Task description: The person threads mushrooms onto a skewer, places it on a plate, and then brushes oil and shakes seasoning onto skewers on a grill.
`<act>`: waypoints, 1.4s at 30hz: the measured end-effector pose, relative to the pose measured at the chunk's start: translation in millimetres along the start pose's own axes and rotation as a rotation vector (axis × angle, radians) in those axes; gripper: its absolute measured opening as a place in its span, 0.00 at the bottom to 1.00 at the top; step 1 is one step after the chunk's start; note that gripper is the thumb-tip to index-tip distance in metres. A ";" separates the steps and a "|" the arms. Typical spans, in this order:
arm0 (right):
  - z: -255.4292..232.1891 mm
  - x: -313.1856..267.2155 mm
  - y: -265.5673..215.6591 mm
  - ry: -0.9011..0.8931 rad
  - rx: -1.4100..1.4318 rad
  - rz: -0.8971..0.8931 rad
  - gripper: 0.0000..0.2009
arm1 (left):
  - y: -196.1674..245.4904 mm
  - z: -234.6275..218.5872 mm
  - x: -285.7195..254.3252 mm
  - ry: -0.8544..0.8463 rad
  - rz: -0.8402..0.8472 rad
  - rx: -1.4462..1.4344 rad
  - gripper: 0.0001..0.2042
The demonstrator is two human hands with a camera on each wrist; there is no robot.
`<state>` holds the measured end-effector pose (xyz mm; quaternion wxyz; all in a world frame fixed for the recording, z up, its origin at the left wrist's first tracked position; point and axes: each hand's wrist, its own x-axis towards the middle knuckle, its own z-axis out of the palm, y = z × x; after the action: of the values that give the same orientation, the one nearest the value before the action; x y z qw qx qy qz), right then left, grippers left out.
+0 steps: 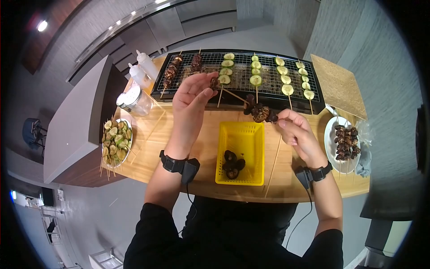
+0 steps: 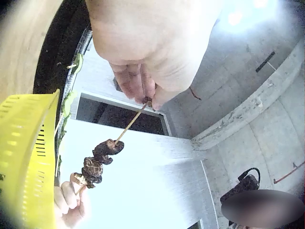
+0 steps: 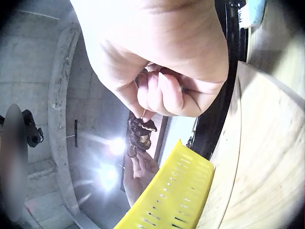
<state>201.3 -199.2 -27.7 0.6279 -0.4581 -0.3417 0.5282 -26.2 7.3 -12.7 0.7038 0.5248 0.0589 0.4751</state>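
You hold a skewer [image 1: 235, 95] level above the middle of the table [image 1: 204, 140], between the yellow basket [image 1: 246, 139] and the grill [image 1: 271, 83] along the far edge. Your left hand [image 1: 189, 101] pinches a small dark piece at the skewer's far tip; whether the stick has pierced it, you cannot tell here. Your right hand [image 1: 301, 132] is closed on the opposite end, thumb and finger right by the last of the threaded mushrooms [image 1: 260, 113]. A bare length of stick lies between that cluster and your left fingertips.

Expect the whole thing to be light. The stick is probably stiff but thin enough to snap if you bend it; the mushrooms look soft, moist and perhaps slippery, liable to split under a hard squeeze. The wood itself should give your right hand its surest hold; on the mushrooms, pinch gently from the sides and watch for the point.

Loose mushrooms [image 1: 232, 173] lie in the basket, by the table's near edge. A bare stick [image 1: 273, 166] lies on the wood just right of it. Sticks on the grill jut toward you behind your left hand, so mind catching one. At the table's left edge sits a heap of green-slice skewers [image 1: 115, 142]; at the right edge, a plate [image 1: 331, 148] of mushroom skewers [image 1: 346, 142].
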 end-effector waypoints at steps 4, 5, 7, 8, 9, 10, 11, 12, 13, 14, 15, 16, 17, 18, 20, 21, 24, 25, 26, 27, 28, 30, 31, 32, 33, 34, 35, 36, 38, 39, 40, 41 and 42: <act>-0.5 -1.7 -0.8 -0.013 0.003 0.005 0.03 | 0.2 2.0 -0.9 -0.003 -0.007 0.004 0.18; -0.6 -0.8 -1.1 -0.012 -0.001 0.005 0.03 | -0.6 0.8 0.0 -0.022 0.006 0.028 0.18; 0.4 -0.1 -1.3 -0.022 0.003 0.004 0.03 | -4.5 -3.4 0.1 -0.059 0.027 0.076 0.18; 0.7 -0.9 -1.0 -0.025 0.006 0.006 0.03 | -5.6 -4.3 -0.5 -0.067 0.030 0.084 0.18; 0.9 -1.8 -1.1 -0.020 0.006 0.010 0.03 | -6.2 -4.4 -0.8 -0.075 0.034 0.092 0.18; 1.2 -1.9 -1.9 -0.017 0.004 0.011 0.03 | -6.3 -4.3 -0.5 -0.085 0.039 0.100 0.18; 1.2 -1.4 -2.8 -0.015 0.003 0.011 0.03 | -6.0 -3.6 -0.4 -0.086 0.041 0.126 0.18; 0.6 -0.5 -2.6 -0.015 0.000 0.005 0.03 | -5.5 -3.1 -0.7 -0.087 0.043 0.153 0.19; -0.9 -0.1 -1.1 -0.015 -0.002 0.000 0.03 | -5.3 -2.9 -1.2 -0.088 0.043 0.179 0.19; -1.8 -0.2 0.3 -0.013 -0.003 -0.002 0.03 | -5.2 -2.4 -1.0 -0.087 0.044 0.165 0.19; -1.3 -1.0 0.2 -0.014 -0.001 0.002 0.03 | -5.0 -1.3 -0.8 -0.086 0.044 0.149 0.19; -0.2 -1.6 -1.0 -0.014 -0.001 0.005 0.03 | -5.2 -0.5 -1.0 -0.086 0.045 0.132 0.19; 0.4 -1.5 -2.3 -0.016 -0.001 0.006 0.03 | -5.0 -0.2 -1.4 -0.088 0.027 0.131 0.20; 0.1 -1.1 -2.1 -0.011 -0.006 0.003 0.03 | -4.1 -0.2 -1.8 -0.091 0.012 0.132 0.20; -0.6 -0.1 0.0 0.000 -0.014 0.000 0.03 | -2.8 -0.7 -0.9 -0.106 -0.006 0.141 0.21; -0.1 -0.1 -0.3 -0.010 -0.009 0.002 0.03 | -3.3 -0.6 -1.0 -0.118 -0.012 0.148 0.21; 0.5 -1.9 -2.3 -0.023 -0.007 0.014 0.02 | -3.3 3.7 -4.2 -0.149 -0.049 0.161 0.22; 0.8 -2.1 -2.8 -0.021 -0.014 0.017 0.02 | -1.9 5.8 -4.7 -0.161 -0.061 0.167 0.23; 1.0 -1.4 -3.2 -0.020 -0.020 0.019 0.02 | -1.3 7.7 -4.8 -0.165 -0.059 0.161 0.23; 1.0 -0.6 -3.0 -0.027 -0.023 0.014 0.02 | -1.3 9.5 -5.5 -0.169 -0.060 0.156 0.23; 0.8 -0.2 -2.0 -0.032 -0.026 0.010 0.02 | -1.8 10.2 -6.4 -0.172 -0.063 0.150 0.24; 0.8 -2.0 -1.2 -0.030 -0.038 0.018 0.02 | -5.3 8.1 -7.4 -0.191 -0.092 0.155 0.24; 1.8 -2.3 -2.3 -0.026 -0.048 0.024 0.02 | -6.5 7.3 -6.8 -0.202 -0.103 0.159 0.24; 2.4 -2.0 -3.5 -0.023 -0.058 0.029 0.02 | -6.9 7.8 -6.9 -0.211 -0.104 0.190 0.24; 2.2 -1.3 -3.5 -0.028 -0.062 0.025 0.02 | -7.1 8.4 -7.8 -0.220 -0.104 0.222 0.24; 1.6 -1.1 -2.5 -0.032 -0.064 0.024 0.02 | -7.4 8.6 -8.6 -0.229 -0.106 0.254 0.24; 1.1 -1.5 -1.2 -0.035 -0.067 0.024 0.02 | -7.2 8.3 -8.6 -0.231 -0.114 0.255 0.24; 1.4 -2.2 -1.1 -0.037 -0.069 0.027 0.02 | -6.8 8.3 -8.6 -0.233 -0.124 0.256 0.24; 2.5 -2.0 -3.3 -0.043 -0.076 0.030 0.02 | -7.1 8.9 -9.0 -0.238 -0.134 0.266 0.25; 1.9 -1.7 -3.2 -0.043 -0.075 0.029 0.02 | -7.1 8.9 -9.6 -0.242 -0.133 0.276 0.25; 0.7 -1.2 -2.3 -0.044 -0.074 0.028 0.02 | -6.9 8.7 -9.6 -0.245 -0.132 0.287 0.25; 0.3 -1.0 -1.3 -0.045 -0.071 0.029 0.02 | -6.2 8.8 -9.3 -0.242 -0.142 0.278 0.25; 0.8 -1.0 -1.2 -0.047 -0.071 0.028 0.01 | -5.4 9.4 -9.3 -0.239 -0.154 0.268 0.25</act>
<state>200.8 -200.0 -26.2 0.5954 -0.4725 -0.3685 0.5352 -22.5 -5.9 -16.7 0.6639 0.6606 0.0776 0.3420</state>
